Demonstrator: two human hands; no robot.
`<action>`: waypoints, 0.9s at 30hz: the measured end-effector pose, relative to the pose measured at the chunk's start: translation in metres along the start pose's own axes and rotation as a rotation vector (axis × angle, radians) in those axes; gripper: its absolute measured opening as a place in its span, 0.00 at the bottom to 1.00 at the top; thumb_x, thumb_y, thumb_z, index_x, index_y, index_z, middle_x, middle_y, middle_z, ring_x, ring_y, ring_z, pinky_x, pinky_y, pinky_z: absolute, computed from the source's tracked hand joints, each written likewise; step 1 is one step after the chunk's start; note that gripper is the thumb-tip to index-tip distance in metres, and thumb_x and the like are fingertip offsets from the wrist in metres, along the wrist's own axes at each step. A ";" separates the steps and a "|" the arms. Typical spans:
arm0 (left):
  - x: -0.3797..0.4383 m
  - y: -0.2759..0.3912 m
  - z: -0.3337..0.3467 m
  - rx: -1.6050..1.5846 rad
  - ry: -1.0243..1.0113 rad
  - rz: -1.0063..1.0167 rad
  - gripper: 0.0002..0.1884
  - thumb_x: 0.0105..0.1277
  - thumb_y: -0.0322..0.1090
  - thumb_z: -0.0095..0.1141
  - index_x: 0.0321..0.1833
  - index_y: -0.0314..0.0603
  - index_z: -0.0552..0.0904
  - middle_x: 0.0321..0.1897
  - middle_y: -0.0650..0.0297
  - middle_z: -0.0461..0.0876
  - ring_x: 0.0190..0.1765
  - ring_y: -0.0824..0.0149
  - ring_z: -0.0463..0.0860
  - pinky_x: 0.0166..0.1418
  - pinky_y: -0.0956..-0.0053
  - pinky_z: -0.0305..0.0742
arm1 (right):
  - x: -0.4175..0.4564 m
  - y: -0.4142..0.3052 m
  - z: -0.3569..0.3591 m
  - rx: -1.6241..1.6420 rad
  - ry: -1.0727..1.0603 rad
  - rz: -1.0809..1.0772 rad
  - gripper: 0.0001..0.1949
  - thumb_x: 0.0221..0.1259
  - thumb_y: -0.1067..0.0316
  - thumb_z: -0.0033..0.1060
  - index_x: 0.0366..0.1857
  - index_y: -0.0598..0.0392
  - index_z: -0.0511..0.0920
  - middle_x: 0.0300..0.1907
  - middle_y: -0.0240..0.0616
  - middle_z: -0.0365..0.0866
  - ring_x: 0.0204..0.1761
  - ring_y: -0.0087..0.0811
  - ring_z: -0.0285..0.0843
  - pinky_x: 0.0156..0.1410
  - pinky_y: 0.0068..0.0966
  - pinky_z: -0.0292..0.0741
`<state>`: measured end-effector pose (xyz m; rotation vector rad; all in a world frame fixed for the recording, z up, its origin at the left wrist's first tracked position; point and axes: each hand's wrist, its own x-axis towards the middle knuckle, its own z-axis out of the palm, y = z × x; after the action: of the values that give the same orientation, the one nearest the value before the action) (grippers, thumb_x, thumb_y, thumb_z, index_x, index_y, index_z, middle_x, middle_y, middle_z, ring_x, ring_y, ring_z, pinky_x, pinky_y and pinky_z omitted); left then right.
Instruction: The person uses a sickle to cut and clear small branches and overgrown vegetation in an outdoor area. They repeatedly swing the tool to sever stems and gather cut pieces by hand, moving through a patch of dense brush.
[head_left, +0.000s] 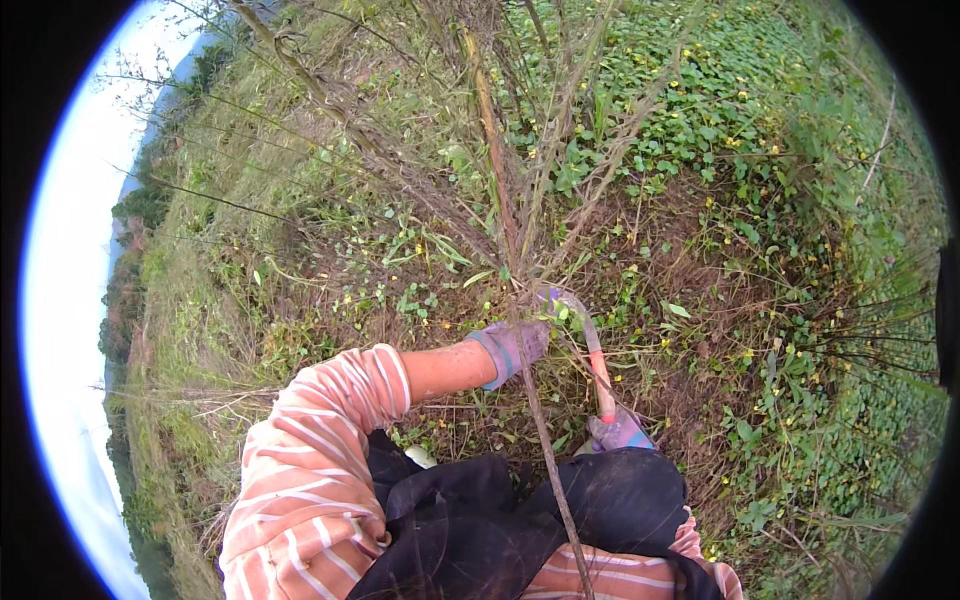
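My left hand (519, 347), in a purple and teal glove, reaches in among weeds and stems at the foot of a bushy plant (510, 247). Its fingers are partly hidden by a stem and leaves, so what they hold does not show. A sickle (600, 367) with an orange-red band runs upward from my right hand (619, 433), which is closed on its handle near my right knee. The curved blade bends left towards the plant's base, close to my left fingers. One long thin stem (541, 427) crosses in front of my lap.
Tall woody stems (491, 127) fan out ahead. Dense leafy ground cover with small yellow flowers (697, 112) spreads to the right. Bare reddish soil (675, 225) shows between weeds, and a grassy slope (202, 247) lies on the left.
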<state>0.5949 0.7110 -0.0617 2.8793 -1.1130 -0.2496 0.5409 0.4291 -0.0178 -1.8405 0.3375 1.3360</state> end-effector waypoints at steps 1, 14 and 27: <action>0.006 -0.013 0.003 -0.015 -0.118 -0.091 0.17 0.63 0.33 0.47 0.54 0.42 0.77 0.47 0.56 0.80 0.50 0.57 0.80 0.59 0.64 0.73 | 0.002 -0.003 0.006 0.047 0.000 0.012 0.10 0.58 0.63 0.62 0.34 0.59 0.75 0.22 0.36 0.77 0.22 0.29 0.75 0.29 0.30 0.73; 0.088 -0.063 0.062 -0.046 -0.444 -0.462 0.15 0.67 0.41 0.44 0.46 0.41 0.80 0.45 0.53 0.80 0.50 0.55 0.78 0.51 0.59 0.73 | 0.011 0.014 0.001 0.258 0.025 0.051 0.12 0.60 0.63 0.62 0.33 0.62 0.74 0.20 0.36 0.77 0.20 0.28 0.76 0.26 0.28 0.73; 0.076 -0.070 0.092 -0.157 -0.327 -0.491 0.20 0.67 0.46 0.45 0.52 0.38 0.76 0.48 0.50 0.79 0.53 0.51 0.77 0.57 0.59 0.70 | 0.014 0.008 0.003 0.332 0.017 0.067 0.10 0.59 0.65 0.64 0.29 0.60 0.75 0.17 0.36 0.75 0.17 0.27 0.72 0.22 0.27 0.69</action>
<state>0.6813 0.7133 -0.1694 2.9819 -0.3583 -0.8076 0.5394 0.4295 -0.0344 -1.5751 0.5967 1.2258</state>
